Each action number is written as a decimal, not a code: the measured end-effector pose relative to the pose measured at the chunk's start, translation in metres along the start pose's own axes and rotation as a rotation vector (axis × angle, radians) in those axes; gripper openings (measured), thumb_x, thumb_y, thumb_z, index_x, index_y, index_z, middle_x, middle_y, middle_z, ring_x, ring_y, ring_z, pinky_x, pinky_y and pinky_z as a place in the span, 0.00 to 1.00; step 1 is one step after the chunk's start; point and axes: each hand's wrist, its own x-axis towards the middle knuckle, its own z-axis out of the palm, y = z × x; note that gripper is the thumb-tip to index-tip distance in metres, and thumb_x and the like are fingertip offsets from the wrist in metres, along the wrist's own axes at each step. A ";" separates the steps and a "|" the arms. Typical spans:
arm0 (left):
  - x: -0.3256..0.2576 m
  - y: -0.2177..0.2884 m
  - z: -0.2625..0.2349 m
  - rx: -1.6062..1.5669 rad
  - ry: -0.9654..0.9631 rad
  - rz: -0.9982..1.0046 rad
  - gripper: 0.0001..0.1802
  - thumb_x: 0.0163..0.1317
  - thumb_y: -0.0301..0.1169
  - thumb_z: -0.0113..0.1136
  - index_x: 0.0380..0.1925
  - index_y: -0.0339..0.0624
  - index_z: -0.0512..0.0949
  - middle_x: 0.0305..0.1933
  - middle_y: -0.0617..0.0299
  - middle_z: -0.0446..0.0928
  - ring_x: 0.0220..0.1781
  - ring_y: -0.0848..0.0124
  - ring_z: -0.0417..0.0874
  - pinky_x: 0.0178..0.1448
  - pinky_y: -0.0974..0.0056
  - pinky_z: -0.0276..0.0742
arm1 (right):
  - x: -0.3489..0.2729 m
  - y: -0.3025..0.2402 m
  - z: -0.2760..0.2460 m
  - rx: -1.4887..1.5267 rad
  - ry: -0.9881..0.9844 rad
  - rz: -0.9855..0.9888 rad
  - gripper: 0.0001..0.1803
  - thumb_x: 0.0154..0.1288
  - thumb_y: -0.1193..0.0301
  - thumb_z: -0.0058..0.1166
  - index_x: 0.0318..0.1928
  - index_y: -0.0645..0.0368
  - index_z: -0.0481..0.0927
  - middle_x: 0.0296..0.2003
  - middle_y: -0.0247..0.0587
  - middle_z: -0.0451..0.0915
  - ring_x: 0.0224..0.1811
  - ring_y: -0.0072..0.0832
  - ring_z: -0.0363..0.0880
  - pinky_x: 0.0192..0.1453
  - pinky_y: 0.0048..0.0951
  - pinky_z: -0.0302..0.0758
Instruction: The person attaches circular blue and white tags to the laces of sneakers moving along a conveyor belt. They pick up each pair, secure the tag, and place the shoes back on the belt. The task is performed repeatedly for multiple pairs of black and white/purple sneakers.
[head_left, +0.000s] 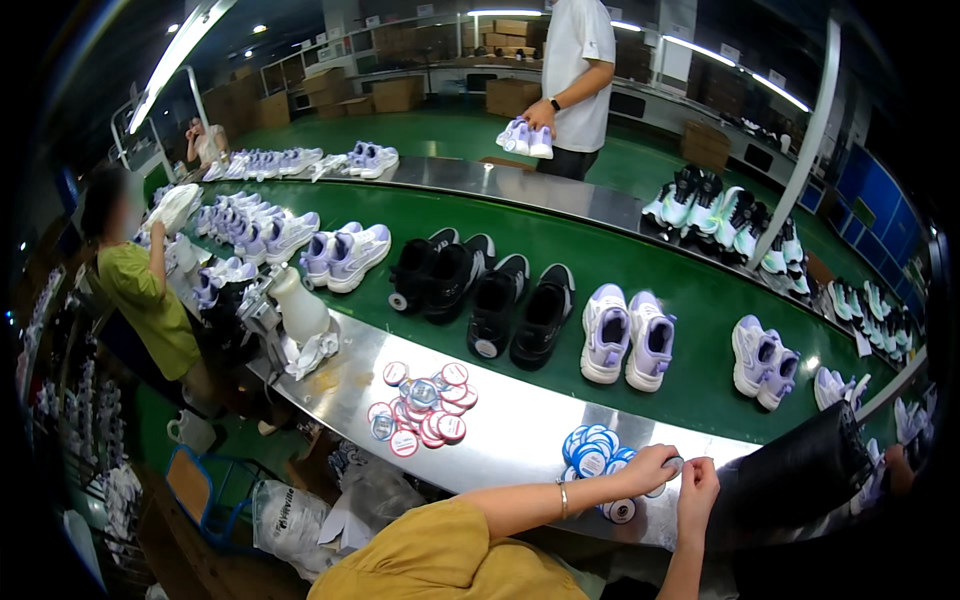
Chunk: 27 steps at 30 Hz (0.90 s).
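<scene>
My left hand point(648, 470), with a bangle on its wrist, pinches a small greyish round tag point(676, 464) at the right of the metal ledge point(510, 430). Close beside it, my right hand point(697, 488) has its thumb and fingers pressed together; whatever is between them is too small to make out. Blue-rimmed round tags point(591, 460) lie in a heap by my left hand, partly covered by the forearm. Farther left on the ledge spreads a pile of red-rimmed round tags point(430, 405).
White-and-purple shoes point(605, 340) and black shoes point(490, 310) stand on the green conveyor belt point(420, 205). A black roll point(800, 470) stands right of my hands. Left are a white bottle point(300, 305) and a person in green point(145, 300). Across the belt, another person point(580, 80) holds shoes.
</scene>
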 end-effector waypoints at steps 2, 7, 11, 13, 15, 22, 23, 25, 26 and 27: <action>-0.001 0.011 -0.008 -0.084 0.035 -0.001 0.09 0.52 0.27 0.52 0.32 0.32 0.75 0.30 0.45 0.76 0.34 0.54 0.77 0.38 0.59 0.70 | -0.001 -0.015 0.005 -0.116 -0.012 -0.035 0.05 0.57 0.76 0.50 0.27 0.65 0.71 0.13 0.33 0.65 0.18 0.16 0.62 0.21 0.24 0.57; -0.008 0.026 -0.036 -0.135 0.060 -0.017 0.10 0.56 0.29 0.52 0.32 0.32 0.75 0.29 0.49 0.75 0.30 0.61 0.75 0.34 0.62 0.70 | 0.003 -0.031 0.025 -0.103 -0.003 -0.093 0.05 0.57 0.76 0.51 0.27 0.64 0.72 0.12 0.33 0.64 0.15 0.17 0.60 0.19 0.25 0.55; -0.013 0.037 -0.049 -0.282 0.060 -0.182 0.10 0.58 0.30 0.52 0.34 0.32 0.75 0.29 0.53 0.74 0.28 0.67 0.74 0.32 0.65 0.70 | 0.005 -0.029 0.029 -0.131 0.031 -0.135 0.05 0.57 0.76 0.52 0.26 0.63 0.73 0.12 0.33 0.64 0.14 0.17 0.59 0.18 0.25 0.55; -0.012 0.031 -0.048 -0.199 0.107 -0.084 0.10 0.58 0.30 0.53 0.34 0.32 0.75 0.29 0.53 0.74 0.28 0.67 0.74 0.32 0.65 0.70 | 0.006 -0.026 0.032 -0.171 0.059 -0.147 0.05 0.57 0.76 0.52 0.26 0.63 0.73 0.12 0.33 0.64 0.14 0.17 0.59 0.18 0.25 0.55; -0.014 0.025 -0.049 -0.098 0.167 0.017 0.10 0.57 0.29 0.54 0.33 0.32 0.75 0.28 0.53 0.74 0.28 0.67 0.74 0.33 0.65 0.70 | 0.002 -0.030 0.037 -0.176 0.079 -0.237 0.04 0.56 0.76 0.53 0.26 0.63 0.73 0.11 0.36 0.64 0.13 0.18 0.60 0.18 0.25 0.56; -0.021 0.027 -0.059 -0.032 0.216 0.010 0.10 0.54 0.29 0.56 0.34 0.33 0.73 0.28 0.54 0.75 0.27 0.67 0.74 0.33 0.65 0.70 | 0.001 -0.045 0.037 -0.360 0.018 -0.397 0.02 0.55 0.75 0.51 0.28 0.61 0.75 0.24 0.45 0.75 0.22 0.42 0.74 0.26 0.36 0.69; -0.021 0.028 -0.060 -0.011 0.201 -0.011 0.11 0.54 0.29 0.57 0.35 0.33 0.72 0.28 0.53 0.75 0.27 0.67 0.75 0.33 0.66 0.71 | 0.001 -0.044 0.037 -0.353 0.024 -0.412 0.02 0.55 0.76 0.52 0.28 0.61 0.75 0.23 0.45 0.75 0.21 0.40 0.74 0.25 0.35 0.69; -0.023 0.034 -0.062 -0.017 0.198 -0.026 0.10 0.54 0.29 0.57 0.34 0.33 0.72 0.29 0.53 0.76 0.28 0.67 0.75 0.33 0.66 0.71 | 0.003 -0.042 0.038 -0.346 0.030 -0.425 0.02 0.55 0.76 0.52 0.29 0.62 0.75 0.22 0.45 0.74 0.20 0.38 0.74 0.25 0.33 0.68; -0.023 0.035 -0.063 -0.023 0.199 -0.044 0.10 0.54 0.29 0.56 0.33 0.33 0.72 0.29 0.53 0.76 0.28 0.67 0.76 0.34 0.66 0.71 | 0.003 -0.042 0.039 -0.316 0.022 -0.383 0.02 0.55 0.76 0.52 0.28 0.61 0.75 0.23 0.45 0.75 0.22 0.40 0.74 0.25 0.35 0.69; -0.024 0.035 -0.065 -0.023 0.196 -0.044 0.10 0.54 0.29 0.56 0.33 0.33 0.72 0.29 0.53 0.76 0.28 0.67 0.76 0.34 0.66 0.71 | 0.003 -0.042 0.040 -0.287 0.013 -0.341 0.02 0.55 0.76 0.51 0.27 0.61 0.75 0.24 0.45 0.75 0.23 0.42 0.75 0.26 0.36 0.70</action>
